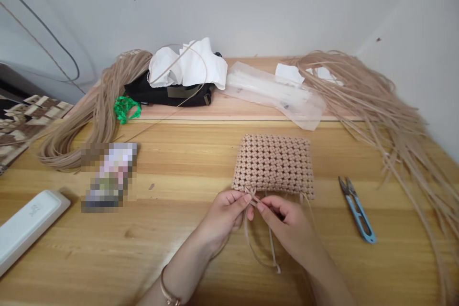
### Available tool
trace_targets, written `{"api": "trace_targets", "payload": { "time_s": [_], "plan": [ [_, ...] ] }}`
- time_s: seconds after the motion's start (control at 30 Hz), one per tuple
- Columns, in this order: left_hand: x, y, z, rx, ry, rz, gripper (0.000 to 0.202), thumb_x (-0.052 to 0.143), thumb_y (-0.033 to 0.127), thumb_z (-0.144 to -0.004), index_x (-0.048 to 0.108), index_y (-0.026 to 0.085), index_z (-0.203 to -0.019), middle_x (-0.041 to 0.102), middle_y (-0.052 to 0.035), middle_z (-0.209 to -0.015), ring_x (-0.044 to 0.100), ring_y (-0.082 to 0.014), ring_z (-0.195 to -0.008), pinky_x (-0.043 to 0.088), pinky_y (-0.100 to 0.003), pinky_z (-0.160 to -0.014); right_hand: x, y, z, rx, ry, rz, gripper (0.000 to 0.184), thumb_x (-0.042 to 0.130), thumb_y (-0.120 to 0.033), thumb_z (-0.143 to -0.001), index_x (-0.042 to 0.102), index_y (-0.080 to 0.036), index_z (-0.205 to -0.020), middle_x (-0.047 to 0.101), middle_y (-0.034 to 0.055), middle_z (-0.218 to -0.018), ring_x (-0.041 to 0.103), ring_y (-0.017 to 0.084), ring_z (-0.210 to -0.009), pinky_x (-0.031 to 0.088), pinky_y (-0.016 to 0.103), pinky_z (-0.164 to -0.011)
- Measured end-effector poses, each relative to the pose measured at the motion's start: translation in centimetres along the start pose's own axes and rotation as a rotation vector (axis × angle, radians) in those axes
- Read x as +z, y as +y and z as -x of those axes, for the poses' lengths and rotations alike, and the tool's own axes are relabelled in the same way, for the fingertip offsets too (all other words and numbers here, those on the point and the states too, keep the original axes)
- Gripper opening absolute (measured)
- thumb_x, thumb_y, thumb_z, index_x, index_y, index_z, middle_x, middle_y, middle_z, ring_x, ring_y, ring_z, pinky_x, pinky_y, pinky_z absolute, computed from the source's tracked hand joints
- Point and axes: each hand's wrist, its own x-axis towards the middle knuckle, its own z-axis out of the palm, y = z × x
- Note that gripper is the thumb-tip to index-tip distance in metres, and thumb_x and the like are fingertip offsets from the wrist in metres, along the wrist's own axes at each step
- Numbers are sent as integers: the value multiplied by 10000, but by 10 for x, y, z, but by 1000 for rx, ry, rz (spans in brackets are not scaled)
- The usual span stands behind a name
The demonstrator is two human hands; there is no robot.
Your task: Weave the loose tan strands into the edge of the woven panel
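Note:
A woven panel (274, 162) of tan cord, knotted in a tight open-hole pattern, lies on the wooden table in front of me. At its near left corner my left hand (231, 208) pinches a cord strand between thumb and fingers. Close beside it, my right hand (283, 220) has its fingers closed on a strand that crosses the other one. A loose cord (249, 239) loops down below the hands, ending in a pale tip on the table. Another strand hangs from the panel's near right corner. The fingers hide part of the crossing.
Blue-handled thread snips (358, 213) lie at the right. Cord bundles (369, 91) spread at the right, with another bundle (95, 105) at the left. A blurred-out phone-like object (111, 177), a white device (32, 229), a black bag (168, 94) and a plastic sleeve (272, 91) lie around.

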Motion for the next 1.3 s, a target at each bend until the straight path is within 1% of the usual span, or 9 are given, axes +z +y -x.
{"api": "trace_targets", "payload": {
  "time_s": [0.13,0.27,0.5,0.63,0.8,1.03,1.17,1.3],
  "plan": [
    [-2,-2,0,7,-18,-14,338,547,371,-790,511,121,-565,293,91,-366,136,-17,-322,63,-188,-356,0,1,-2,45,6,-21,231,446,-311,-832,621,-195,-735,518,-30,-579,391,113,-501,286,222,-463],
    [-3,-2,0,7,-30,-27,329,540,354,-800,509,121,-571,282,91,-368,133,-18,-327,62,-189,-358,1,1,-1,62,10,-37,217,449,-300,-824,616,-196,-734,529,-25,-591,403,115,-512,296,225,-473],
    [-4,-3,0,4,-36,-32,343,533,368,-801,511,119,-565,277,89,-365,134,-21,-326,64,-197,-361,2,2,0,76,38,-20,177,460,-293,-799,577,-190,-715,468,-40,-540,378,111,-481,277,222,-444],
    [-5,-3,-1,14,-41,-38,360,527,395,-800,529,115,-574,245,97,-341,127,-26,-322,57,-205,-362,1,1,0,72,58,-17,159,456,-300,-798,547,-198,-717,490,-35,-552,424,124,-501,306,227,-457],
    [-6,-3,-1,-2,-54,-25,368,537,406,-789,536,113,-565,240,99,-331,119,-26,-320,49,-209,-363,1,2,0,62,97,11,151,456,-299,-801,546,-204,-728,540,-20,-596,491,141,-552,357,237,-497],
    [-7,2,-1,-21,-91,-38,347,552,401,-777,557,112,-585,241,102,-336,116,-25,-321,48,-215,-368,2,-3,2,67,141,137,143,466,-271,-785,569,-206,-710,571,-19,-571,518,140,-517,360,239,-478],
    [-5,3,0,-28,-74,-50,308,567,352,-769,560,113,-575,267,95,-338,132,-23,-317,48,-217,-368,1,-5,2,95,141,119,103,482,-241,-747,575,-205,-717,610,-7,-609,549,150,-541,382,244,-489],
    [-4,1,-1,-16,-50,-43,310,541,332,-786,554,116,-564,262,94,-331,132,-24,-312,52,-215,-365,3,0,3,99,140,98,75,489,-228,-736,560,-206,-728,611,-4,-623,565,159,-572,409,252,-517]
  ]
}}
